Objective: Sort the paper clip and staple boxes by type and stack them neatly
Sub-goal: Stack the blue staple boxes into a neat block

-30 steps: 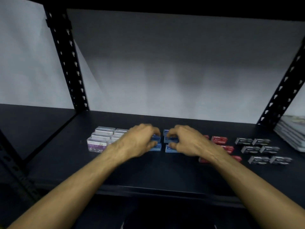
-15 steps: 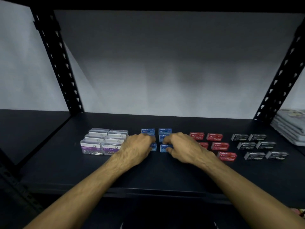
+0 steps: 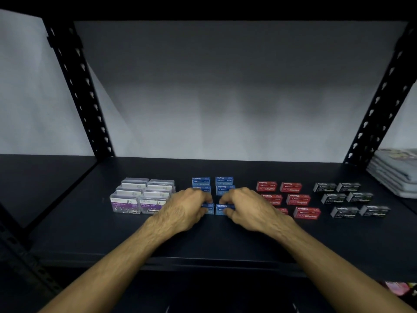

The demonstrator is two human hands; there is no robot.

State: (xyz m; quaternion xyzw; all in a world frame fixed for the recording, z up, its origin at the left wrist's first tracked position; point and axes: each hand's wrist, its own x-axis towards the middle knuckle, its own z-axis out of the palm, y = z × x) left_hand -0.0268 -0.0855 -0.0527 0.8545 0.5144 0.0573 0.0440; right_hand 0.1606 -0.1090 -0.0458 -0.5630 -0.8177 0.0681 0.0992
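1. At 9 o'clock on the shelf [image 3: 90, 233], the paper clip boxes [image 3: 142, 196] sit in two touching columns; clear, hard-looking cases with purple labels, grouped as one type.
2. At centre, the blue staple boxes [image 3: 212, 184], small printed card cartons, form two columns.
3. Left hand [image 3: 182, 211]: grip curled round the front-left blue carton, which it mostly hides; judged to be squaring it into line.
4. Right hand [image 3: 248, 208]: grip pinching the front-right blue carton [image 3: 222, 210], just beside its neighbour.
5. At 2 o'clock, red staple boxes [image 3: 291, 199] lie spaced apart.
6. At 3 o'clock, black staple boxes [image 3: 352, 198] lie likewise; flat grey stacked items [image 3: 394, 175] rest beyond.
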